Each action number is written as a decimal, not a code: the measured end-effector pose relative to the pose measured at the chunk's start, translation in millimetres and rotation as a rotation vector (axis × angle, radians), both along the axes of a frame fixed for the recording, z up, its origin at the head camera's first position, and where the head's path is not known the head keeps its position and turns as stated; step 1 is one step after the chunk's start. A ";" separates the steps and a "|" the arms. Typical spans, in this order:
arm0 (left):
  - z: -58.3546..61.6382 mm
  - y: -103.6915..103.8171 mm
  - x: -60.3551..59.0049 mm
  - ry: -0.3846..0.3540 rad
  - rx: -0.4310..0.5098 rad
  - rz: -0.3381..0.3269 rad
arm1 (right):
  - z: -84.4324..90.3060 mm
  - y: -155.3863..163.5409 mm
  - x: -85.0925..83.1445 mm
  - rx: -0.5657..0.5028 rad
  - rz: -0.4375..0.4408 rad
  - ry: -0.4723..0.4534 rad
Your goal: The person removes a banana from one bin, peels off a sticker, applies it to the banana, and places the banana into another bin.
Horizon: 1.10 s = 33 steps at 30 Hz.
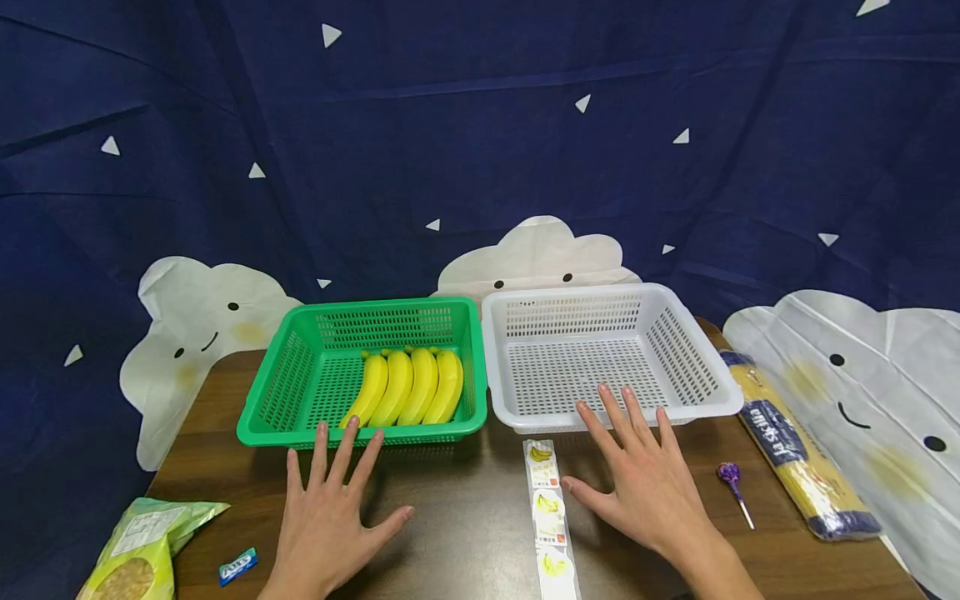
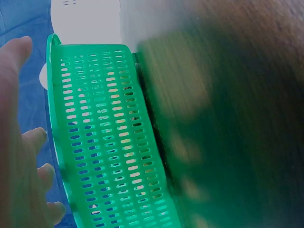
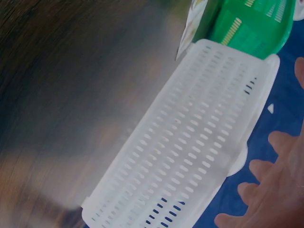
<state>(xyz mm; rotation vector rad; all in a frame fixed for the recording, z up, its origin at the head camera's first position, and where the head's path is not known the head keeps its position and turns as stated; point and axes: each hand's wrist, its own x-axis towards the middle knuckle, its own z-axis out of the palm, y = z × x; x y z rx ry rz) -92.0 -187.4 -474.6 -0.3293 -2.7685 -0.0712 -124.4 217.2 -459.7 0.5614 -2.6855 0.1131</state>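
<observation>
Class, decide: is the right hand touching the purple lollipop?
Apart: the head view shows bare tabletop between the right hand and the purple lollipop.

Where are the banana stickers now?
In the head view, the banana stickers lie right of centre, in front of the white basket, left of the right hand.

Tabletop: brown wood is spreading before you
Far side: green basket and white basket are standing side by side
Middle: sticker strip is running toward you
Your left: bag and blue packet are lying
Your right: lollipop is lying near yellow package
</observation>
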 end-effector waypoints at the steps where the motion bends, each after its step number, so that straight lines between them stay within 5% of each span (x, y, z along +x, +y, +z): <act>1: 0.0 0.1 -0.1 -0.002 0.001 -0.001 | 0.3 0.3 0.3 -0.001 0.000 0.000; 12: 6.4 -1.5 0.5 0.010 0.087 -0.002 | 6.0 2.0 1.6 -0.095 0.047 0.022; 21: 23.9 -24.1 -8.5 0.301 0.563 -0.009 | 17.4 1.5 -2.8 -0.302 0.122 0.035; 25: 27.6 -38.6 -17.6 0.376 0.757 0.048 | 21.4 2.3 -7.4 -0.333 0.136 0.036; 28: 27.3 -48.8 -25.6 0.436 0.820 0.102 | 23.0 2.5 -12.9 -0.335 0.160 0.038; 33: 27.1 -66.5 -35.3 0.525 0.937 0.347 | 23.5 1.9 -19.0 -0.342 0.180 0.002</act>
